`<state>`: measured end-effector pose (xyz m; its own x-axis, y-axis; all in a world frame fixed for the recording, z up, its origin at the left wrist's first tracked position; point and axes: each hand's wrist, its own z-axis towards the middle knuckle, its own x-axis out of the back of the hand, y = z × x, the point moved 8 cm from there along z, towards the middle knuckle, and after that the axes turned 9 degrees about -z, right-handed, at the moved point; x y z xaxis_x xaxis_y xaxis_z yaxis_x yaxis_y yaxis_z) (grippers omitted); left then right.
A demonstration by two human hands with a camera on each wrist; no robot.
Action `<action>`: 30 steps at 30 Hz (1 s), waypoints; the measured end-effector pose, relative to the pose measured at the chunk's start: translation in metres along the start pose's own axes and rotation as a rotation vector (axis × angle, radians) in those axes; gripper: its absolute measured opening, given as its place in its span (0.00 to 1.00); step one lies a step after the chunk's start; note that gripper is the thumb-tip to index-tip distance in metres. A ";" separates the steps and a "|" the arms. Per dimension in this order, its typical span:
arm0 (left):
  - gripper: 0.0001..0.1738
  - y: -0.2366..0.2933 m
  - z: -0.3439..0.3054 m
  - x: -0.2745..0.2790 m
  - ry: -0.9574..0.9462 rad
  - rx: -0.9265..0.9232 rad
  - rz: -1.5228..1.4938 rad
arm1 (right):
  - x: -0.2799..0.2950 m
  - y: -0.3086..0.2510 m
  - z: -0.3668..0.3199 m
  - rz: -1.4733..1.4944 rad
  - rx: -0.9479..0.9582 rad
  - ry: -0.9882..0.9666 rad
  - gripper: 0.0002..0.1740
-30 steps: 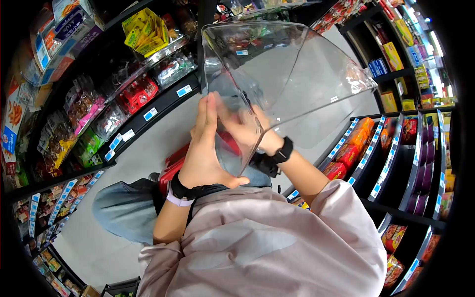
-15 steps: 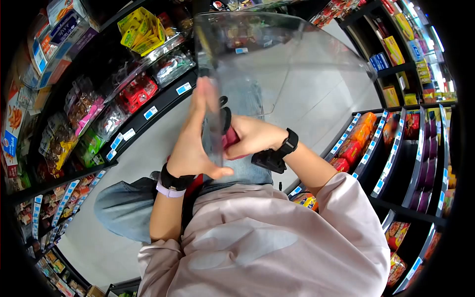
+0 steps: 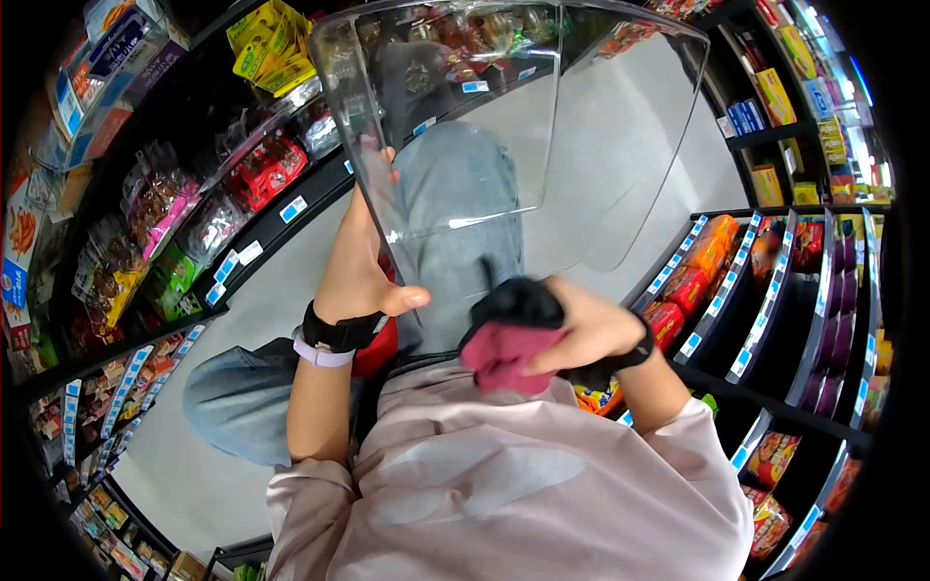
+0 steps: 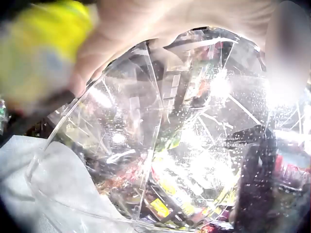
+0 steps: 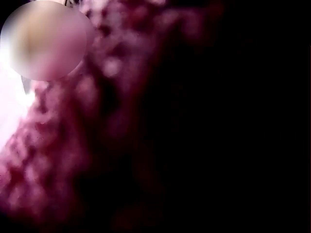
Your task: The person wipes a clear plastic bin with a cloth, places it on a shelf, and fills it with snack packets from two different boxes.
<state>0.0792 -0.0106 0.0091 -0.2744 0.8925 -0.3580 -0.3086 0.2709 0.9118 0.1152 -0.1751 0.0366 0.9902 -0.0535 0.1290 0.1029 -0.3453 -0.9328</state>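
A clear plastic container (image 3: 552,208) with a divider is held up in front of the person, tilted. The left hand (image 3: 360,261) grips its left side, fingers behind the wall and thumb towards the body; the left wrist view shows the hand (image 4: 170,19) along the edge of the clear plastic (image 4: 150,121). Below and right of the container, the right hand (image 3: 596,324) holds a bunched maroon and black cloth (image 3: 513,349), apart from the plastic. Maroon fabric (image 5: 48,141) fills much of the right wrist view, where the right hand's fingers cannot be made out.
Shelves with hanging packets (image 3: 160,198) and yellow packs (image 3: 271,48) stand at the left. At the right, angled shelves hold red and orange packs (image 3: 712,247). The person's knee (image 3: 455,184) is behind the container, and something red (image 3: 378,349) lies by the left wrist.
The container has turned, with its divider now facing the head camera. My right hand has moved from near the left hand to the lower right, bringing the cloth out from behind the plastic.
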 end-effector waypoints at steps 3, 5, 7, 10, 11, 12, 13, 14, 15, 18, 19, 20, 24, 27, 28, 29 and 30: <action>0.77 0.000 -0.002 0.003 0.034 -0.008 -0.035 | 0.040 -0.009 -0.018 -0.135 -0.024 0.336 0.18; 0.77 -0.001 -0.002 0.000 0.033 0.049 -0.012 | 0.044 -0.026 -0.005 -0.385 0.029 0.500 0.17; 0.77 -0.002 -0.003 -0.001 0.028 0.060 -0.003 | 0.034 -0.014 0.019 -0.801 0.150 0.582 0.14; 0.77 -0.004 -0.005 -0.003 0.019 0.010 0.044 | -0.003 -0.009 0.062 -0.763 0.401 0.477 0.18; 0.77 -0.002 -0.006 -0.003 0.011 -0.049 0.086 | -0.005 -0.001 0.071 -0.794 0.360 0.434 0.19; 0.77 -0.003 -0.007 -0.001 0.011 -0.045 0.086 | -0.005 0.004 0.078 -0.824 0.319 0.392 0.20; 0.78 -0.003 -0.008 -0.001 -0.029 -0.048 0.147 | -0.003 0.003 0.077 -0.820 0.317 0.392 0.20; 0.78 -0.003 -0.009 -0.003 -0.068 -0.051 0.208 | 0.000 0.006 0.078 -0.883 0.220 0.363 0.21; 0.79 -0.002 -0.010 -0.006 -0.033 -0.074 0.197 | 0.003 0.010 0.078 -0.946 0.124 0.334 0.21; 0.80 -0.002 -0.011 -0.016 -0.050 -0.084 0.287 | 0.019 0.024 0.073 -1.062 -0.028 0.378 0.21; 0.80 -0.001 -0.011 -0.018 -0.051 -0.086 0.284 | 0.026 0.025 0.069 -1.119 -0.084 0.406 0.22; 0.80 0.003 -0.011 -0.023 -0.079 -0.106 0.336 | 0.032 0.027 0.065 -1.121 -0.087 0.405 0.22; 0.79 0.011 -0.012 -0.040 -0.146 -0.184 0.428 | 0.066 0.084 0.049 -1.323 -0.398 0.333 0.26; 0.79 0.010 -0.015 -0.051 -0.136 -0.122 0.597 | 0.064 0.049 0.039 -1.208 -0.344 0.427 0.15; 0.79 0.011 -0.016 -0.053 -0.140 -0.122 0.595 | 0.063 0.038 0.036 -1.207 -0.348 0.430 0.15; 0.79 0.014 -0.016 -0.054 -0.147 -0.120 0.611 | 0.061 0.035 0.036 -1.220 -0.377 0.380 0.13; 0.78 0.015 -0.016 -0.055 -0.152 -0.117 0.627 | 0.058 0.036 0.035 -1.232 -0.405 0.329 0.12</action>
<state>0.0750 -0.0613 0.0392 -0.3057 0.9117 0.2746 -0.2315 -0.3509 0.9073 0.1802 -0.1576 -0.0019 0.1975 0.2903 0.9363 0.8150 -0.5795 0.0077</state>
